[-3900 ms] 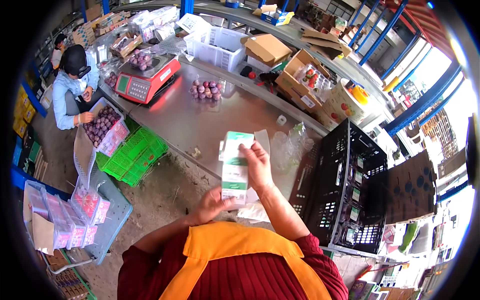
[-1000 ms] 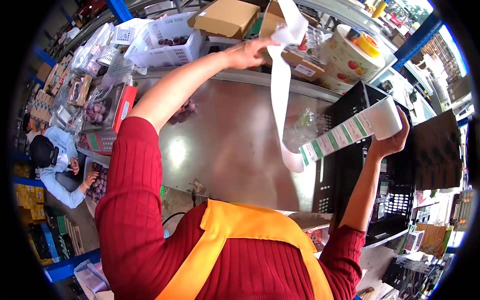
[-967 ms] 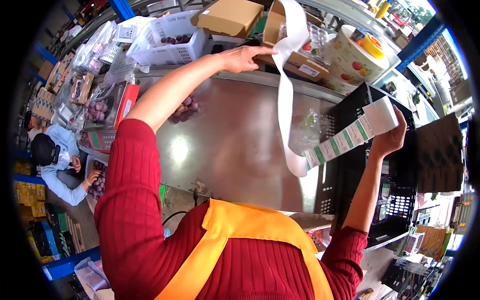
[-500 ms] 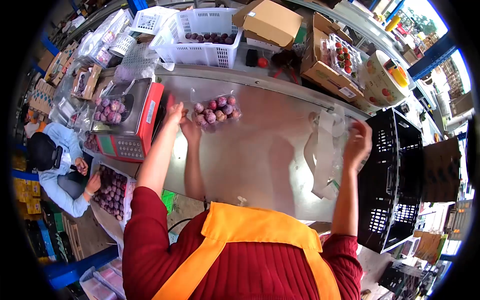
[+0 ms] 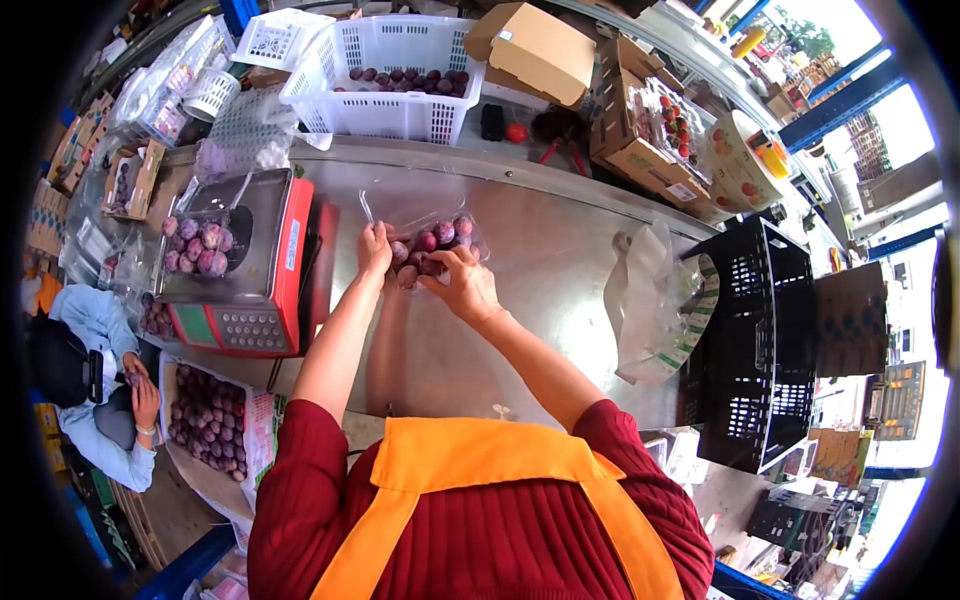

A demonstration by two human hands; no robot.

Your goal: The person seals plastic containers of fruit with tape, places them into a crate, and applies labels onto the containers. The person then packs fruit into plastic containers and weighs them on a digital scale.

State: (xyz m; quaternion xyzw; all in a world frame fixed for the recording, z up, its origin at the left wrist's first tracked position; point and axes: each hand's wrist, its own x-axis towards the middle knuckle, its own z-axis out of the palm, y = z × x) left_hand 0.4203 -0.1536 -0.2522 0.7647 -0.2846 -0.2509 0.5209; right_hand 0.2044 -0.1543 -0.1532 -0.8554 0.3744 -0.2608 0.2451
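On the steel table, a clear plastic clamshell [image 5: 420, 205] stands with its lid up, holding several purple-red plums [image 5: 444, 233]. At the clamshell's left side, my left hand [image 5: 375, 252] has its fingers closed on the plastic edge. My right hand [image 5: 468, 285] reaches over the front of the clamshell, its fingers bent round a plum among the others; the fingertips partly cover it. Left of my hands, a red scale [image 5: 290, 240] carries another clear pack of plums [image 5: 198, 246] on its metal pan.
A white crate [image 5: 390, 112] with plums and an open cardboard box [image 5: 640, 140] stand along the back. Plastic packaging [image 5: 650, 300] lies at right beside a black crate [image 5: 755, 345]. At lower left, a person in a light blue shirt [image 5: 85, 310] sits by a box of plums [image 5: 205, 420].
My right hand has moved from the plastic packaging at right to the plums in the clamshell. My left hand has come onto the clamshell's edge.
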